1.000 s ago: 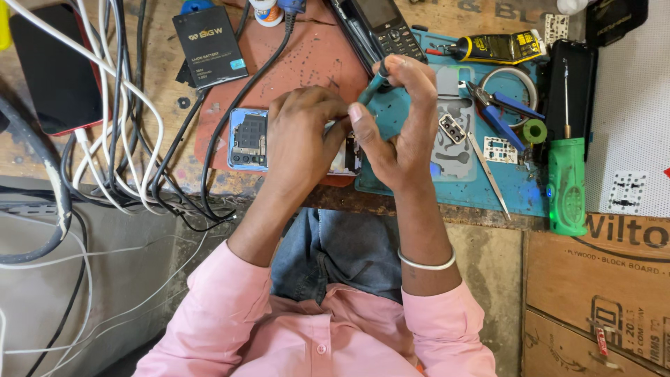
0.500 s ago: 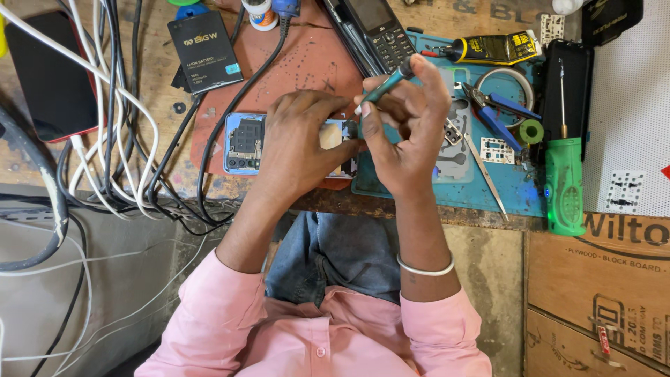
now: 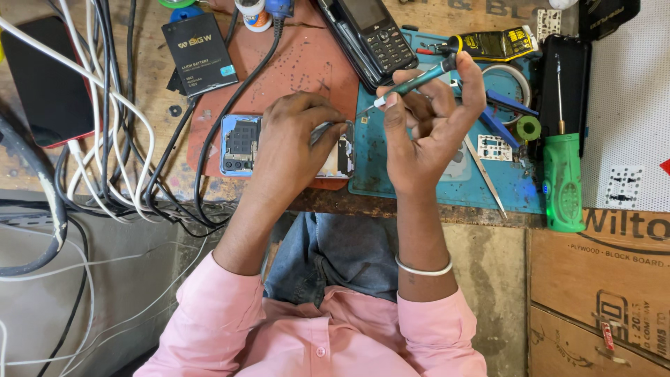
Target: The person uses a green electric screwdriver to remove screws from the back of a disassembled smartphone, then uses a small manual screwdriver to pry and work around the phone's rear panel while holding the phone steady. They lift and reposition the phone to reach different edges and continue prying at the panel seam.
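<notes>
- Worn wood makes up the tabletop (image 3: 153, 174), with a reddish mat (image 3: 307, 63) at centre and a blue work mat (image 3: 447, 188) to its right.
- From my remote view, a thick bundle of black and white cables (image 3: 105, 126) crowds the left side; one black cable runs down beside the opened phone.
- Further back I note a black battery pack (image 3: 199, 45) and a black keypad phone (image 3: 366, 35), both well apart from the hands.
- On the right lie a green-handled screwdriver (image 3: 562, 181), blue tweezers (image 3: 502, 115) and a small roll of green tape (image 3: 529, 128); none blocks the work.
- My left hand (image 3: 289, 143) lies palm down over the opened phone (image 3: 241, 145), fingers curled and pressing on its right half, which it largely hides.
- My right hand (image 3: 429, 122) is raised just above the blue mat, closed around a slim teal screwdriver (image 3: 412, 82) held aslant between thumb and fingers, its tip pointing left and down toward the phone.
- That phone lies flat at the near edge of the reddish mat, back cover off, dark inner parts exposed within a pale blue frame.
</notes>
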The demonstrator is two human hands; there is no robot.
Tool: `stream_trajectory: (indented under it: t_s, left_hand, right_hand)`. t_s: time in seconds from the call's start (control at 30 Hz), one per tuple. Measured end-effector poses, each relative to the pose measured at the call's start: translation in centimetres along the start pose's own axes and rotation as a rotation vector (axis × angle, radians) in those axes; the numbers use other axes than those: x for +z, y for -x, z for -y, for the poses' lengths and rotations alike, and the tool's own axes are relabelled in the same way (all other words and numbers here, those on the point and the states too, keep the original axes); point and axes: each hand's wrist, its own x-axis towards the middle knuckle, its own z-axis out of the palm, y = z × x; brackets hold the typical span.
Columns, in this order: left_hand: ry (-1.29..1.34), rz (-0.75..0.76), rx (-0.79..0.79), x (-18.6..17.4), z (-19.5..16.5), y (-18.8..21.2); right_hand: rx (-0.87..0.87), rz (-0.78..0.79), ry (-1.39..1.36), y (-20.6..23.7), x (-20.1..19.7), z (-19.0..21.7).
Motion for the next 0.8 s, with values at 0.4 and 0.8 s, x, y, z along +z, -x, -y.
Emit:
stream_trajectory:
  t_s: [0.4,0.8]
  left_hand:
    - [-0.135,-0.011,-0.090,1.0,-0.4,-0.3]
    - [-0.275,-0.062,0.080,1.7,-0.8,0.2]
  right_hand:
    - [0.008,-0.013,0.016,0.0,0.3,0.3]
    - [0.023,-0.022,0.015,0.0,0.3,0.5]
